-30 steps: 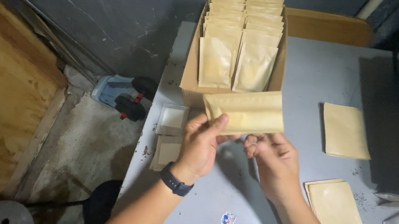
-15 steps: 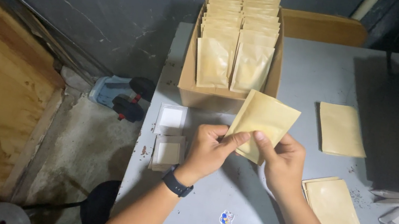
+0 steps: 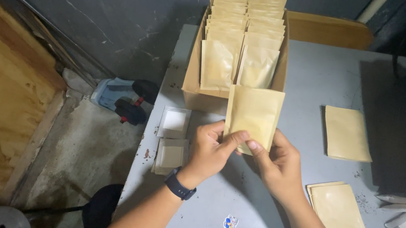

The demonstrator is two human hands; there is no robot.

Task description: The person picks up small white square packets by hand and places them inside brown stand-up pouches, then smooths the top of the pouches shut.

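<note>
Both hands hold one tan paper pouch (image 3: 254, 114) upright above the grey table (image 3: 314, 76). My left hand (image 3: 213, 150), with a dark watch on its wrist, pinches the pouch's lower left edge. My right hand (image 3: 277, 162) pinches the lower right edge. Just behind the pouch stands an open cardboard box (image 3: 190, 78) filled with two rows of several similar pouches standing on end.
A flat stack of tan pouches (image 3: 346, 133) lies to the right, another stack (image 3: 342, 215) at the near right. Small white and tan packets (image 3: 174, 121) lie at the table's left edge. A sticker (image 3: 230, 224) marks the near edge. A blue tool (image 3: 121, 97) lies on the floor.
The pouch has turned from lying sideways, through a tilt, to standing upright between both hands. My hands have stayed in front of the box.
</note>
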